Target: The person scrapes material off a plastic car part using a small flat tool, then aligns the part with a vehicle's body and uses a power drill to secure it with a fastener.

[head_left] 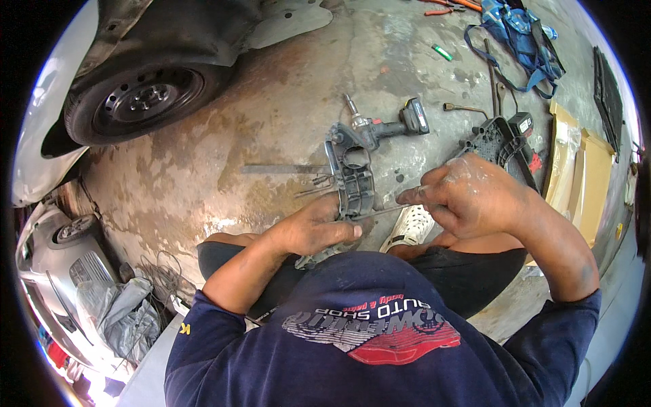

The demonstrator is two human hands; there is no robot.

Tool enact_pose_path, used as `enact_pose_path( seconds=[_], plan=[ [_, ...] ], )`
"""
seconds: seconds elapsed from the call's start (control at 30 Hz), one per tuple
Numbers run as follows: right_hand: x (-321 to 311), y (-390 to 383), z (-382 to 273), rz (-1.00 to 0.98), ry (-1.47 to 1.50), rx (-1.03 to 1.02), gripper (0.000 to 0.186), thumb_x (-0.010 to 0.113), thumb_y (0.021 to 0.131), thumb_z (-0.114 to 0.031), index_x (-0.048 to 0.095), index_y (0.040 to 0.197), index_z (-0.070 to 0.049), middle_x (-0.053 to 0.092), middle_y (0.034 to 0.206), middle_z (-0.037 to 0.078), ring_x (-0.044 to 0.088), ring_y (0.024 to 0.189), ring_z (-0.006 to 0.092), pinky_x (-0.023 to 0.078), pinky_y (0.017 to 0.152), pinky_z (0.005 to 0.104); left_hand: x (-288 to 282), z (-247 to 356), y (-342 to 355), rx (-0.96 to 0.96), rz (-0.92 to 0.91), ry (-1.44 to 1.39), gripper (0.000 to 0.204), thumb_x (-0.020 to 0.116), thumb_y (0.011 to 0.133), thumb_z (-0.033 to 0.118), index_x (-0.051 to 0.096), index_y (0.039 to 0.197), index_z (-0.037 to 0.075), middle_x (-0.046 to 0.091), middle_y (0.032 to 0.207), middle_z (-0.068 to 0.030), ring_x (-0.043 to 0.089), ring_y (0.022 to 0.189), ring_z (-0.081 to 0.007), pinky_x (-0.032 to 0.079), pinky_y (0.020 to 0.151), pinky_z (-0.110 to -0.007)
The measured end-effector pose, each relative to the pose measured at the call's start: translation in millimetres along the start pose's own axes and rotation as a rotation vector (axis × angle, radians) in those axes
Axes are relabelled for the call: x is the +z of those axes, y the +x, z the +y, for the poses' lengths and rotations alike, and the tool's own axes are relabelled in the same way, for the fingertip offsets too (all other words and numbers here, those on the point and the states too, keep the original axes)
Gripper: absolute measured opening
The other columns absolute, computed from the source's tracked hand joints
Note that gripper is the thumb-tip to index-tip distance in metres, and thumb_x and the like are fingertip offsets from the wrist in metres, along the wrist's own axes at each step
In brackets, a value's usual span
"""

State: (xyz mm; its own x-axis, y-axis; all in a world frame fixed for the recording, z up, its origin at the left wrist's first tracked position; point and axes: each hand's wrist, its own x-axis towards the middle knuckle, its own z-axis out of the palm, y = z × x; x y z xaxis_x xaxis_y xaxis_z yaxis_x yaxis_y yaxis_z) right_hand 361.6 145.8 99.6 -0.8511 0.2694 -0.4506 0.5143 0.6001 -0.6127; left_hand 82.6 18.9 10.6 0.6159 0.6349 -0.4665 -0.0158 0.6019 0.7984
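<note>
My left hand (319,227) holds a black ribbed plastic bracket (356,190) with a large round opening, gripping it around its lower end. My right hand (468,197) is closed around a thin metal tool (383,212), whose shaft reaches left to the bracket's bottom. Just beyond the bracket lies a cordless impact tool (380,133) with a socket and extension (354,108). To the right, beyond my right hand, is a dark plastic part (495,139) with holes, beside a second battery tool (519,129).
A car wheel (146,102) under a raised body stands upper left, a silver bumper (61,271) and grey plastic sheeting (119,312) lower left. Wrenches (461,108), pliers (441,11), a green cylinder (442,53), a blue strapped bag (508,37) and cardboard (586,190) lie right and above.
</note>
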Motion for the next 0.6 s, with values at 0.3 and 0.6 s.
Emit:
enact_pose_path(
  seconds=[0.3, 0.6],
  plan=[
    [14.4, 9.0, 8.1, 0.135, 0.04, -0.137, 0.041, 0.072, 0.086, -0.01, 0.077, 0.127, -0.01, 0.068, 0.085, 0.012, 0.072, 0.079, 0.0365, 0.055, 0.068, 0.0483, -19.4, -25.1, -3.6, -0.061, 0.007, -0.48, 0.079, 0.073, 0.087, 0.041, 0.053, 0.15, -0.003, 0.066, 0.124, -0.0095, 0.063, 0.113, -0.0206, 0.055, 0.098, -0.039],
    [42.3, 12.6, 32.8, 0.375, 0.25, 0.204, 0.036, 0.071, 0.096, -0.011, 0.074, 0.132, -0.005, 0.074, 0.098, 0.016, 0.073, 0.091, 0.0282, 0.055, 0.086, 0.0382, -51.0, -26.0, 19.0, 0.093, 0.314, -0.771, 0.065, 0.045, 0.109, 0.051, 0.055, 0.148, 0.0, 0.067, 0.134, -0.0149, 0.067, 0.111, -0.0304, 0.058, 0.088, -0.051]
  ],
)
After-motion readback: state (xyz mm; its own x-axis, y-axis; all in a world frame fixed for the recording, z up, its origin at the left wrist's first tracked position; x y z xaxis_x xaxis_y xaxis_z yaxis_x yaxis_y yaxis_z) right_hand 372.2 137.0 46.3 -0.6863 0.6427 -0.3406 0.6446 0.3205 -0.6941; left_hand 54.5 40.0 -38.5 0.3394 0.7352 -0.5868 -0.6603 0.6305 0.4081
